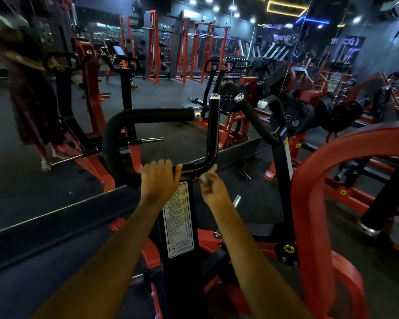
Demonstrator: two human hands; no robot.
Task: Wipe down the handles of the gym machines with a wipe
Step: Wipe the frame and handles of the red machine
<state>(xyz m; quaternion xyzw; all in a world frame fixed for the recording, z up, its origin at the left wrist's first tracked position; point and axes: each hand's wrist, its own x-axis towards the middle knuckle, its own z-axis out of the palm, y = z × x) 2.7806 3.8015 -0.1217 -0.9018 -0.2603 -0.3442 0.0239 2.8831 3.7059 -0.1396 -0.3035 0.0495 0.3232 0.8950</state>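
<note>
pinched in the curled fingers of the right hand (pixel 211 188) is a small white wipe (pixel 208 173), bunched up and pressed against the underside of the bend in the black handle bar (pixel 211 134), just right of the instruction label (pixel 178 217) on the machine's upright post. the left hand (pixel 159 178) wraps over the top of the same bar just above and left of that label, fingers curled round it, apparently steadying the bar while the other hand rubs

the wiping step looks to be under way on this machine, and by my reading it sits at the lower bend, with the long rise of the bar up to its chrome end cap (pixel 214 96), well above the label, not yet reached by the wipe. the foam-covered horizontal grip (pixel 161 115), above and left of the label, also has no wipe on it

the next move probably calls for sliding the wipe up along the rising section with the fingers closed round the tube so the cloth covers its whole girth, then shifting to the foam grip. the left hand would have to let go for its own patch to be cleaned
</note>
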